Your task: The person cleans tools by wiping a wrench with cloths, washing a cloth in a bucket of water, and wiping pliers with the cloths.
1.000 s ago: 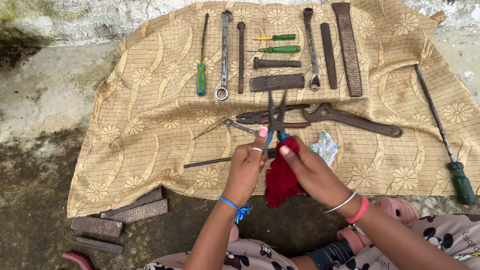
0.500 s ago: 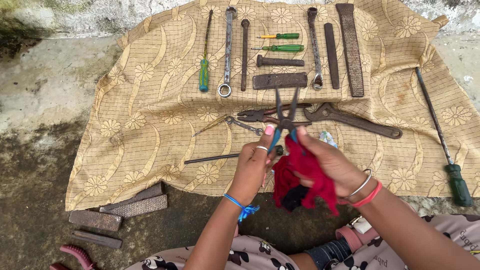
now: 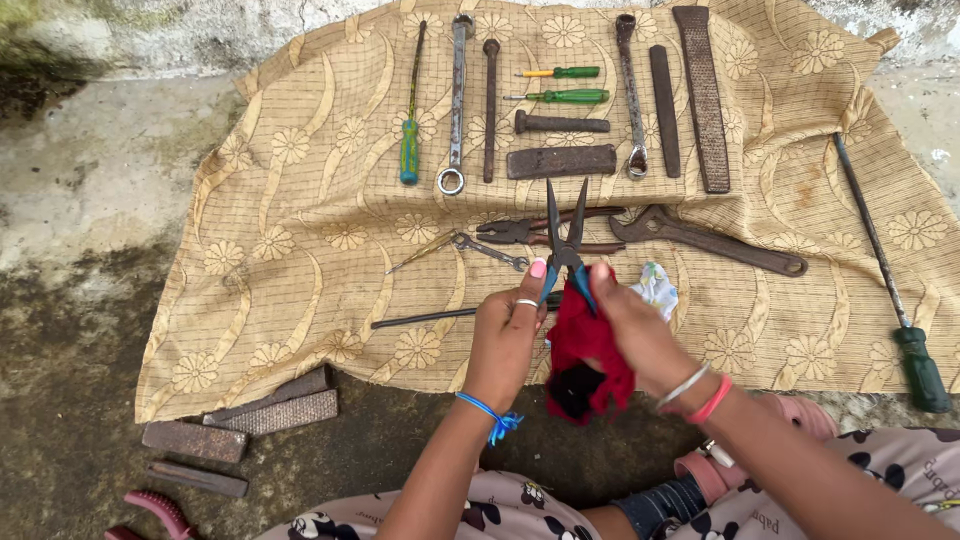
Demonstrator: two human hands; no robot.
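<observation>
1. Pliers (image 3: 565,232) with blue grips are held upright between both hands, above the front half of a patterned cloth (image 3: 300,250); the long, thin jaws are spread and point away from the person.
2. The left hand (image 3: 508,335) is closed on the left grip, with the thumb pressed against it just below the pivot. A ring is worn on one finger and a blue band on the wrist.
3. The right hand (image 3: 635,330) is clamped on a red rag (image 3: 585,360), which is pressed against the right grip; the rest of the rag hangs down between the wrists.
4. Both forearms are raised from the lap and brought together in front of the body, the wrists bent slightly inward. Bangles are worn on the right wrist.
5. Just beyond the pliers, a second pair of pliers (image 3: 530,232) and a rusty wrench (image 3: 705,240) are laid on the cloth.
6. A pale scrap (image 3: 660,288) is seen just right of the right hand.
7. Further back, screwdrivers, spanners and files are laid in a row.
</observation>
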